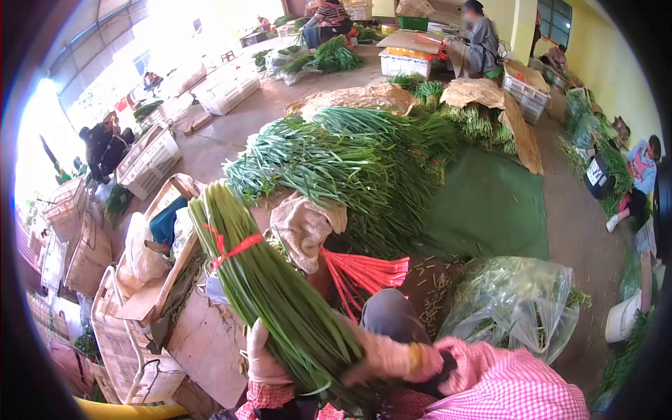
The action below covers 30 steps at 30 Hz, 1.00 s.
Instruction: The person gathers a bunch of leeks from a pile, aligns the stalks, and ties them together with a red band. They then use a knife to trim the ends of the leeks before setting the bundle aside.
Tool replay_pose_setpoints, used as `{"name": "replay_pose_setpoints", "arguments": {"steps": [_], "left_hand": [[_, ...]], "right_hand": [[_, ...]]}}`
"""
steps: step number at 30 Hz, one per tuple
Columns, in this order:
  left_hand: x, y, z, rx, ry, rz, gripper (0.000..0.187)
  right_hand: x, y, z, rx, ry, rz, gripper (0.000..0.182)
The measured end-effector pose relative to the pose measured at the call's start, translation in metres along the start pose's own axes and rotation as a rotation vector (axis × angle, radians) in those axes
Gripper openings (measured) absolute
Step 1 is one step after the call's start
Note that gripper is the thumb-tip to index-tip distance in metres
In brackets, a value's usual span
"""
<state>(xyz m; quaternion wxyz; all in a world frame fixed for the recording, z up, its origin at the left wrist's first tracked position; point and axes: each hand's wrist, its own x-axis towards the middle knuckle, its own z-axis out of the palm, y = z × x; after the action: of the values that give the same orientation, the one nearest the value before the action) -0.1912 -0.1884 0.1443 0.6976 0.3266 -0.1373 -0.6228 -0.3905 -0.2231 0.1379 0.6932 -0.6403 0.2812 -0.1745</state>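
Note:
A thick bundle of long flat green chives (280, 294) slants across the front of the view, with a red tie (234, 246) round its upper part. My left hand (267, 355) grips the bundle from its left side, thumb up along the leaves. From the right, my right hand (385, 355) closes on the lower part; its fingers are partly blurred. The bundle's lower end is partly hidden by my hands and sleeves. Just beyond lie red strips (364, 269) in a bunch and a crumpled beige cloth (308, 227).
A large heap of chives (350, 168) lies ahead, beside a green sheet (483, 203). A clear plastic bag (514, 301) with greens sits at right, near scattered trimmings (437, 290). Crates (148, 164) stand at left. Several people, one in grey (479, 45), sit farther off.

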Motion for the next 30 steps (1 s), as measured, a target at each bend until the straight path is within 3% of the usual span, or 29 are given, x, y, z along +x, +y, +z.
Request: {"name": "replay_pose_setpoints", "arguments": {"steps": [1,3,5,6,9,11,13,14,15,16,17,19,21,22,23,24,25,26,27,30], "left_hand": [[0.006,-0.003,0.006,-0.037,-0.002,-0.008,0.057],[0.017,-0.01,0.03,-0.1,0.009,-0.005,0.056],[0.04,-0.025,0.037,-0.094,0.029,-0.03,0.053],[0.052,-0.028,0.046,-0.135,0.011,-0.034,0.048],[0.094,-0.023,0.086,-0.158,-0.059,-0.053,0.039],[0.121,-0.003,0.134,-0.022,-0.181,-0.046,0.041],[0.151,0.01,0.165,0.085,-0.345,0.086,0.041],[0.164,0.017,0.179,0.152,-0.417,0.176,0.04],[0.187,0.013,0.176,0.167,-0.393,0.146,0.04],[0.198,0.009,0.161,0.408,-0.409,0.273,0.041],[0.202,0.001,0.141,0.65,-0.42,0.399,0.043],[0.194,-0.026,0.101,0.345,-0.306,0.033,0.048],[0.168,-0.052,0.049,0.407,-0.224,-0.083,0.044],[0.151,-0.06,0.023,0.39,-0.172,-0.17,0.046],[0.135,-0.071,-0.005,0.44,-0.128,-0.234,0.047],[0.117,-0.074,-0.023,0.53,-0.083,-0.327,0.048],[0.103,-0.079,-0.046,0.519,-0.045,-0.446,0.052],[0.087,-0.084,-0.064,0.44,0.018,-0.489,0.053],[0.073,-0.086,-0.077,0.443,0.063,-0.494,0.052],[0.039,-0.084,-0.105,0.397,0.202,-0.486,0.046]], "right_hand": [[-0.01,0.033,0.01,-0.148,0.063,-0.196,0.109],[-0.019,0.067,0.024,0.144,0.212,-0.064,0.098],[-0.03,0.063,0.02,0.227,0.336,0.178,0.088],[-0.03,0.028,0.007,0.426,0.373,0.15,0.069],[-0.023,0.002,-0.051,-0.092,0.551,0.043,0.053],[-0.006,-0.035,-0.085,0.237,0.616,-0.093,0.04],[0.026,-0.043,-0.156,-0.126,0.674,-0.255,0.028],[0.049,-0.063,-0.187,-0.011,0.583,-0.329,0.026],[0.071,-0.083,-0.219,0.111,0.484,-0.393,0.025],[0.093,-0.102,-0.25,0.232,0.38,-0.444,0.025],[0.131,-0.092,-0.327,-0.335,0.22,-0.42,0.027],[0.18,-0.102,-0.381,-0.503,0.284,-0.257,0.036],[0.221,-0.081,-0.405,-0.257,0.66,-0.146,0.054],[0.259,-0.049,-0.429,-0.628,1.05,0.016,0.07],[0.271,-0.003,-0.454,-0.45,1.094,-0.211,0.068],[0.261,0.007,-0.436,-0.672,1.153,-0.088,0.057],[0.266,0.055,-0.455,-0.468,1.221,-0.123,0.048],[0.262,0.084,-0.461,-0.403,1.254,0.054,0.049],[0.248,0.087,-0.444,-0.508,1.25,0.124,0.047],[0.248,0.119,-0.433,-0.076,1.219,-0.124,0.037]]}}
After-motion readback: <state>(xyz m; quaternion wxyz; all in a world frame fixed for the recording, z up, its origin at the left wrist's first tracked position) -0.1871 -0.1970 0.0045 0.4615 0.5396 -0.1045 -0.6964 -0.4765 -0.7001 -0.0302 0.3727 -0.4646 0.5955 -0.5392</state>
